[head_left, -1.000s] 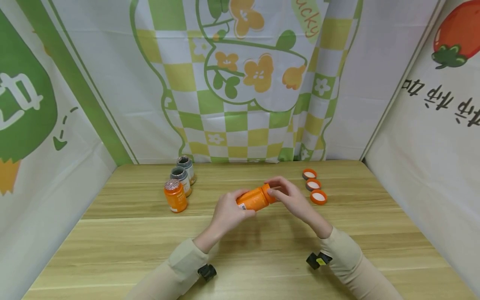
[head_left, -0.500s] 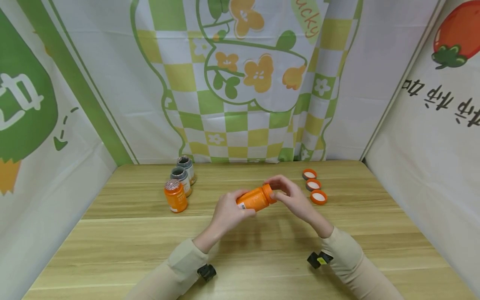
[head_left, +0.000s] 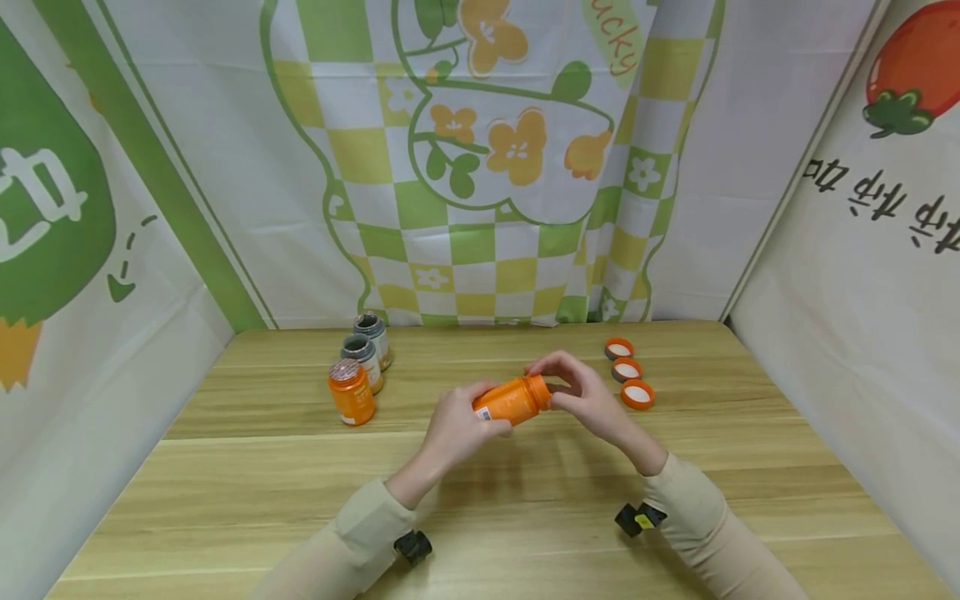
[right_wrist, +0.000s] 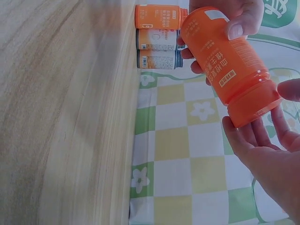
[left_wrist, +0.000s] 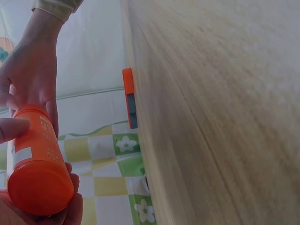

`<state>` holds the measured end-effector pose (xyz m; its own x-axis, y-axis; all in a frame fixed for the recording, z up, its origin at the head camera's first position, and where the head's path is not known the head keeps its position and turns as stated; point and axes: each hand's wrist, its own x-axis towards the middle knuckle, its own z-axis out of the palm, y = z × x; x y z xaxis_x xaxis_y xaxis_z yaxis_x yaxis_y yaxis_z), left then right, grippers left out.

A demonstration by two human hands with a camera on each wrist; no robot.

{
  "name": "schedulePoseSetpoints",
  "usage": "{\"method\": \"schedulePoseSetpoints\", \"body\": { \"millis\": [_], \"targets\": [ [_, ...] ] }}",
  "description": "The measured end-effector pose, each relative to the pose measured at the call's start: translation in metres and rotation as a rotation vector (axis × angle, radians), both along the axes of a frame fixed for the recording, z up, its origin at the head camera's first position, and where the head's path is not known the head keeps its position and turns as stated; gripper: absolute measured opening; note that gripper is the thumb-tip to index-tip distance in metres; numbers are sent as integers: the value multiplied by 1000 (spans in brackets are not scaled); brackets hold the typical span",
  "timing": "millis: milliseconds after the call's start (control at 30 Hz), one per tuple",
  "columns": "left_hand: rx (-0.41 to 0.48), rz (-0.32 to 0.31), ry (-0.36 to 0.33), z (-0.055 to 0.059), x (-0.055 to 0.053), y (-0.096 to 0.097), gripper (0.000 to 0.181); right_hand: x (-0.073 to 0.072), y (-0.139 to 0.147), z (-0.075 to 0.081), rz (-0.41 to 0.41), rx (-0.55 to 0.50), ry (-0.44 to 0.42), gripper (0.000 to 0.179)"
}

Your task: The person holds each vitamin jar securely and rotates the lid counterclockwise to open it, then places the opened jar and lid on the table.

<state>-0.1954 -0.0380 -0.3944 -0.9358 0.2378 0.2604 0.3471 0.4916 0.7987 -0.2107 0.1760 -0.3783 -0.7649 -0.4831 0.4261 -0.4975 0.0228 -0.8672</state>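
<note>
An orange bottle (head_left: 508, 403) tilts above the table between both hands, its capped end toward the right. My left hand (head_left: 459, 429) grips the body near the base, its thumb on the label side. Around the orange cap (right_wrist: 253, 105), the thumb and fingertips of my right hand (head_left: 588, 404) pinch the rim. The cap sits on the bottle's neck. In the left wrist view the bottle's rounded base (left_wrist: 41, 188) faces the camera, and the cap is hidden behind the body.
At the left stand an uncapped orange bottle (head_left: 352, 400) and two open grey-necked bottles (head_left: 369, 367) behind it. Three orange-rimmed caps lie in a row at the right, the nearest cap (head_left: 637, 394) with its white inside up. A patterned curtain (head_left: 472, 250) hangs behind the wooden table (head_left: 247, 500).
The right hand's fingers have shifted slightly round the cap, and its thumb has moved along the rim. The left hand holds the bottle almost still.
</note>
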Motion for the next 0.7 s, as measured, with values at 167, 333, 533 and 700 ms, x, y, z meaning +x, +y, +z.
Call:
{"method": "schedulePoseSetpoints", "body": {
  "millis": [167, 333, 533, 700],
  "targets": [
    [-1, 4, 1, 0, 0, 0, 45, 1, 0, 0, 11, -11, -4, 27],
    [-4, 1, -7, -1, 0, 1, 46, 2, 1, -1, 11, -6, -9, 25],
    [-18, 2, -2, -2, -1, 1, 47, 1, 1, -1, -12, 1, -4, 28],
    [-34, 10, 26, -4, -2, 2, 48, -1, 1, -1, -84, 34, -23, 24]
  ]
}}
